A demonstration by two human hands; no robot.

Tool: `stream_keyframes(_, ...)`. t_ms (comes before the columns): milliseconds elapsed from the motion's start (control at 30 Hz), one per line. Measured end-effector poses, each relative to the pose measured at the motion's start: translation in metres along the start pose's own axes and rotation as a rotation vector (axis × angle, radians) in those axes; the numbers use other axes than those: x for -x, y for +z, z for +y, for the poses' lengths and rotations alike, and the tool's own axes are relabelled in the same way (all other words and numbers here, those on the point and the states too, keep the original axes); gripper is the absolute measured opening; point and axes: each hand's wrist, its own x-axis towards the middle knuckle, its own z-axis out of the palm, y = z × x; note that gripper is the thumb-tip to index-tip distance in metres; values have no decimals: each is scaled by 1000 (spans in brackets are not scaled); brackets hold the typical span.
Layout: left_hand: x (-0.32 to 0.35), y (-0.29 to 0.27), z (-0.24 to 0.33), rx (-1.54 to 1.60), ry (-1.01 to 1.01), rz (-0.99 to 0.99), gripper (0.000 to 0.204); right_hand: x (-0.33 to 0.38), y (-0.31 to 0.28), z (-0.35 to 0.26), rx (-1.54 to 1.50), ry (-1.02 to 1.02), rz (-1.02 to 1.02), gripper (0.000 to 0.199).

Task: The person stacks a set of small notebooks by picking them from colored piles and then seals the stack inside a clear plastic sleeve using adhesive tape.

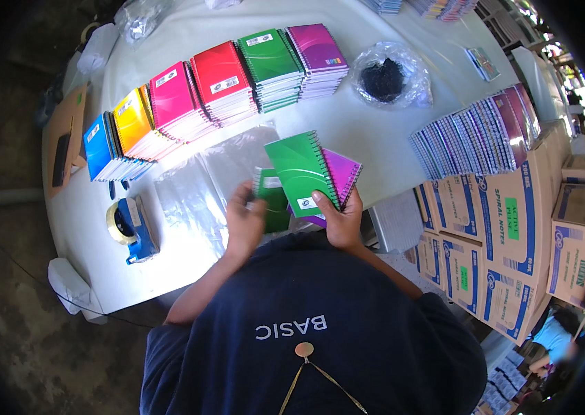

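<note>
Right grip (343, 223) clasping green notebook (300, 171) over purple one (343, 173) — left grip (245, 223) on another green notebook (273, 200).

A green spiral notebook (300, 169) lies over a purple notebook (343, 173); the stacks on the white table (354, 124) run blue (99, 149), yellow (133, 124), pink (171, 100), red (222, 79), green (270, 66), purple (316, 55); the tape dispenser (133, 225) is blue; cartons (506, 235) are brown with blue print
</note>
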Motion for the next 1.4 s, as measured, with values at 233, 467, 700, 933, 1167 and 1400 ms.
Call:
stream_keyframes(233,-29,-33,40,627,-84,100,32,-2,2,10,-74,157,-24,29)
stream_keyframes(467,-32,-29,32,210,66,130,27,-14,-5,14,-210,300,-186,35)
stream_keyframes(700,-17,-10,66,274,-3,-135,30,-40,-14,12,-477,524,-285,45)
stream_keyframes(933,-15,-2,70,10,-36,25,28,-33,-20,28,-952,709,-459,57)
stream_keyframes(1167,-12,-21,48,-224,279,246,22,-18,-20,17,-691,876,-300,48)
stream_keyframes(1400,-3,-22,31,-275,200,135,24,-21,1,-8,-282,898,-416,45)
